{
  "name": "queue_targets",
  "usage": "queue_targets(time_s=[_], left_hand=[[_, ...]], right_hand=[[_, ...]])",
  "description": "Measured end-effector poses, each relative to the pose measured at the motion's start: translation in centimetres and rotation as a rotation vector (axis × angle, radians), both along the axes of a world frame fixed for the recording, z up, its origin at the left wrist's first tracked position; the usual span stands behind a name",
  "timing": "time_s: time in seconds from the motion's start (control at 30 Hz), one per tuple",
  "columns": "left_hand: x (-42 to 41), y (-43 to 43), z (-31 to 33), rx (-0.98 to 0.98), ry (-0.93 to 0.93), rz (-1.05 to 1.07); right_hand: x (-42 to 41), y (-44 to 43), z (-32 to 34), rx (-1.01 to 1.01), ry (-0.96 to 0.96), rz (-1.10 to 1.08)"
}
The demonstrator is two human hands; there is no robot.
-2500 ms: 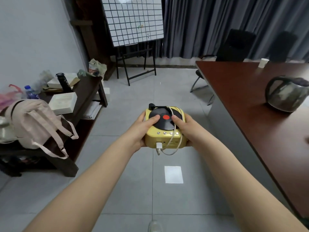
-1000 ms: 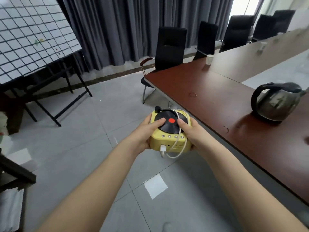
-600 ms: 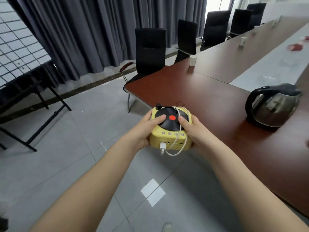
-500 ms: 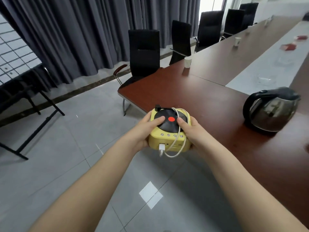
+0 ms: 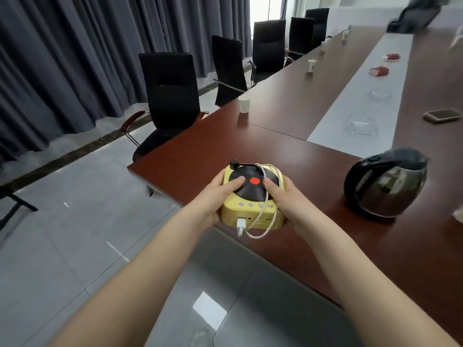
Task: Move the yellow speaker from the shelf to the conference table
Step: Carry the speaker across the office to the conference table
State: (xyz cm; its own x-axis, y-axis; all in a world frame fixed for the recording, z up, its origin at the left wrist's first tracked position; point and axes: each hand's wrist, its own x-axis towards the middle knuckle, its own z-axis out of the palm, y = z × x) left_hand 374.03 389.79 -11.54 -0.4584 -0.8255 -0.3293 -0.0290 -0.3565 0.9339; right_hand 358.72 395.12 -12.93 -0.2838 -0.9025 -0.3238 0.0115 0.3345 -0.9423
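Nearing conference table (image 5: pixel 300 126), yellow speaker (image 5: pixel 253 211) closer than before

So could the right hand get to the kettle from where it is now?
Probably yes, but not freely: the right hand shares a grip on the yellow speaker with the left hand. The table between it and the kettle looks bare.

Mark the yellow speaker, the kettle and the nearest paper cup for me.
yellow speaker (image 5: pixel 253 212): head view, yellow front face.
kettle (image 5: pixel 390 189): head view, steel body.
paper cup (image 5: pixel 243 105): head view, side wall.
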Motion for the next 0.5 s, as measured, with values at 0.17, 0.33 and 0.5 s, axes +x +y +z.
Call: queue_targets(time_s=[0.17, 0.33, 0.5], left_hand=[[-3.2, -6.5, -0.9, 0.010, 0.065, -0.106], [-6.5, -13.7, -0.9, -0.001, 0.056, -0.257], [-9.8, -19.6, -1.0, -0.009, 0.051, -0.390]], right_hand=[[-2.1, -4.5, -0.4, -0.008, 0.003, -0.145], [-3.9, -9.1, 0.1, -0.027, 0.020, -0.295], [-5.7, -13.0, 0.5, -0.023, 0.060, -0.437]])
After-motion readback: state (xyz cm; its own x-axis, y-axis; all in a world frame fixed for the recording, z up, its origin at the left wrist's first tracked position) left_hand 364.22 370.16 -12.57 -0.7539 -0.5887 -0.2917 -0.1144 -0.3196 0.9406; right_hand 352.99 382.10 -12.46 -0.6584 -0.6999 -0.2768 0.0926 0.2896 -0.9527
